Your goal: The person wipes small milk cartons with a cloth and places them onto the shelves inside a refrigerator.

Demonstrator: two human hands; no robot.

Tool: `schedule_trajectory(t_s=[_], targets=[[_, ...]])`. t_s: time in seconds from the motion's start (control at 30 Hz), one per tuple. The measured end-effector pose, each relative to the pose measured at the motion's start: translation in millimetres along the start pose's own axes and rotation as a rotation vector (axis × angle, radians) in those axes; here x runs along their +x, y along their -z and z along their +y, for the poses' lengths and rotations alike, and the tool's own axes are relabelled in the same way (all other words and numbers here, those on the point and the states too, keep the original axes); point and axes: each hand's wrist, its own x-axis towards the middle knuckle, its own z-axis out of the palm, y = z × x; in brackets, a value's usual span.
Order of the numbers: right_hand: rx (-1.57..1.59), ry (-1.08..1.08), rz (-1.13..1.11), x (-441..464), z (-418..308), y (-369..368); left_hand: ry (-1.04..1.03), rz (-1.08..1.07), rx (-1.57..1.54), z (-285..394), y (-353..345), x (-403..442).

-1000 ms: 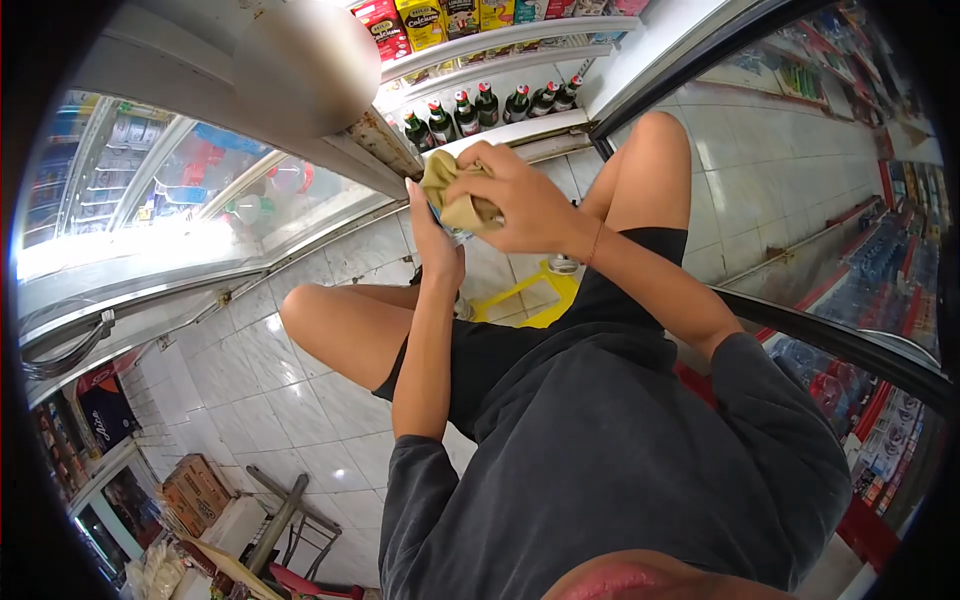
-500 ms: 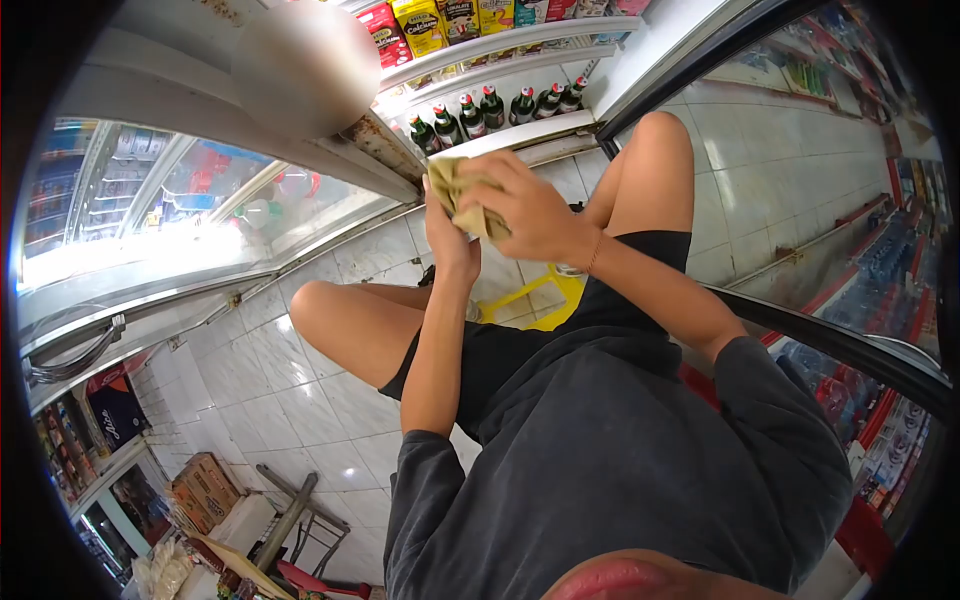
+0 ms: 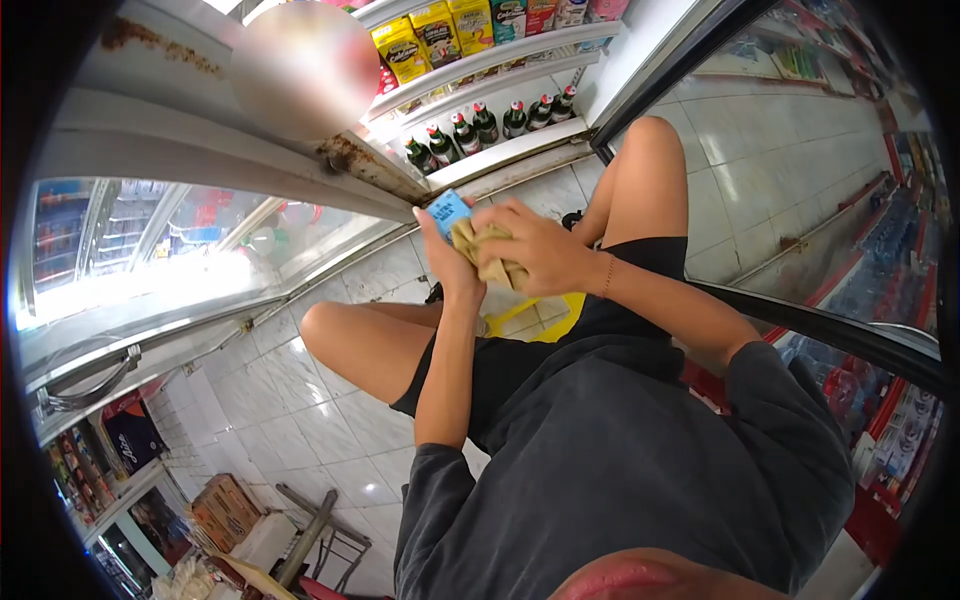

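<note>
so, left hand (image 3: 450, 258), blue carton (image 3: 446, 211) held; right hand (image 3: 548, 252) — tan cloth (image 3: 466, 241)

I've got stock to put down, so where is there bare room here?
The floor tiles are bare between the left knee and the cardboard box. Crowded: the shelves, with packets and bottles in rows, and where the left hand holds a blue carton and the right hand a cloth.
</note>
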Motion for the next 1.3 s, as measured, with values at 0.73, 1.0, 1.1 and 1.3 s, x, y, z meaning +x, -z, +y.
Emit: schedule_trajectory(t_s=[0.73,1.0,1.1,1.3], targets=[[0.032,-0.677,0.226,-6,179,152,-0.970,-0.375,1.417,-99,-152,142],[-0.128,-0.873,0.420,12,246,134,-0.623,-0.312,1.051,-144,-183,194],[-0.076,-0.764,0.525,15,272,125,-0.577,-0.327,1.021,-149,-181,207],[-0.063,-0.731,0.642,21,286,110,-0.663,-0.346,1.007,-156,-171,224]])
